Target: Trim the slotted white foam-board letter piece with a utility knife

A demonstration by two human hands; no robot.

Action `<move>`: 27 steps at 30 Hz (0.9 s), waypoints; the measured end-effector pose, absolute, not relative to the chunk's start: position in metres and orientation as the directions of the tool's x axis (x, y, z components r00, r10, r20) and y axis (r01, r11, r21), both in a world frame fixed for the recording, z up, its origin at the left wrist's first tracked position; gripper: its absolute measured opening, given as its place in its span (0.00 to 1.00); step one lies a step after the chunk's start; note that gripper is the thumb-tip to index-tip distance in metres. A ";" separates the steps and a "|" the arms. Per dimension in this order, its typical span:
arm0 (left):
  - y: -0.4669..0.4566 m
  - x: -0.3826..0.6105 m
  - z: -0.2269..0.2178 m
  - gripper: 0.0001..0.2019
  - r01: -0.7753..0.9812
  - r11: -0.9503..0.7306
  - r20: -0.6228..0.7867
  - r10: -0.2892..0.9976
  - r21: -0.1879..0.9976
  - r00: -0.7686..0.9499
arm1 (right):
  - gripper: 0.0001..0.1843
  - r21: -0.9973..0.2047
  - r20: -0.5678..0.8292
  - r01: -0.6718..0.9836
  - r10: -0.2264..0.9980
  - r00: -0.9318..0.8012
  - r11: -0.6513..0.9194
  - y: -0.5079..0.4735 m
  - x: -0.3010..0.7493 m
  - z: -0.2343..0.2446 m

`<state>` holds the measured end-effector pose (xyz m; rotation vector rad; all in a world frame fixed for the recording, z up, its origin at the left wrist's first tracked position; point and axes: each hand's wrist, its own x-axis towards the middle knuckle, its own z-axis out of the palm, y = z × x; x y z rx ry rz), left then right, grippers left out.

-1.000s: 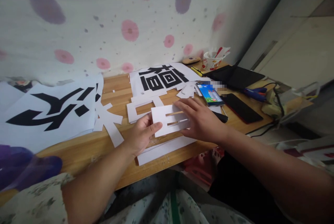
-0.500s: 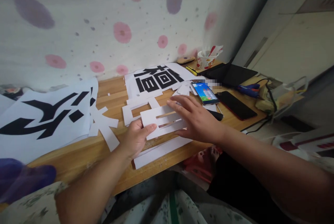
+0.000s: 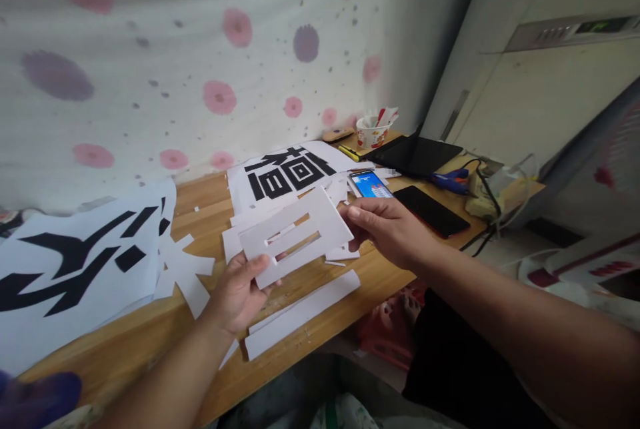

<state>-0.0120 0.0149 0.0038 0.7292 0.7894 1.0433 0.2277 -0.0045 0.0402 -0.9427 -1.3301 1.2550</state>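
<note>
A white card piece with two long slots cut through it (image 3: 327, 217) is held up above the table, tilted toward me. My left hand (image 3: 239, 297) grips its lower left corner, thumb on the front face and fingers behind. At the right edge of the card, my right hand (image 3: 383, 223) is closed with thumb and fingers together; its fingertips are partly hidden behind the edge. Under and behind the card lie other white cut pieces (image 3: 231, 242), partly covered. Long white strips (image 3: 305, 315) rest near the table's front edge.
Paper sheets with large black characters lie at the left (image 3: 95, 282) and back (image 3: 320, 149) of the wooden table (image 3: 200, 199). To the right are a lit phone (image 3: 369, 183), a dark phone (image 3: 431, 210), a laptop (image 3: 425, 154), a blue glue gun (image 3: 450, 180) and a patterned cup (image 3: 373, 133).
The slotted card has been raised and tilted. My right hand has moved from lying over its right part to its right edge, fingers now closed. The camera view has shifted.
</note>
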 end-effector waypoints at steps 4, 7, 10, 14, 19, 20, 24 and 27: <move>0.015 -0.014 0.004 0.23 -0.426 0.338 -0.191 0.917 0.839 0.351 | 0.18 -0.983 0.174 -0.099 0.964 -0.202 0.156 -0.012 0.226 0.045; 0.015 -0.013 0.003 0.25 -0.391 0.320 -0.168 0.912 0.863 0.375 | 0.17 -0.975 0.222 -0.051 0.956 -0.190 0.216 -0.016 0.226 0.050; 0.017 -0.013 -0.001 0.22 -0.370 0.232 -0.088 0.926 0.900 0.367 | 0.13 -0.929 0.355 0.064 0.926 -0.126 0.364 -0.017 0.227 0.052; 0.017 -0.015 -0.005 0.14 -0.236 -0.082 0.132 0.970 0.968 0.205 | 0.08 -0.792 0.554 0.251 0.828 -0.087 0.557 -0.016 0.230 0.047; 0.008 -0.021 0.000 0.13 0.102 -0.393 0.382 0.917 0.914 0.112 | 0.02 -0.562 0.746 0.438 0.659 -0.098 0.701 -0.013 0.233 0.039; 0.007 -0.021 0.001 0.13 0.108 -0.433 0.423 0.900 0.895 0.107 | 0.03 -0.524 0.767 0.462 0.632 -0.110 0.715 -0.012 0.234 0.039; 0.007 -0.021 0.002 0.15 0.150 -0.535 0.505 0.840 0.831 0.200 | 0.06 -0.465 0.764 0.525 0.623 -0.170 0.713 -0.013 0.237 0.041; 0.009 -0.019 0.005 0.16 0.153 -0.547 0.505 0.828 0.823 0.246 | 0.13 -0.393 0.752 0.581 0.613 -0.242 0.713 -0.014 0.237 0.044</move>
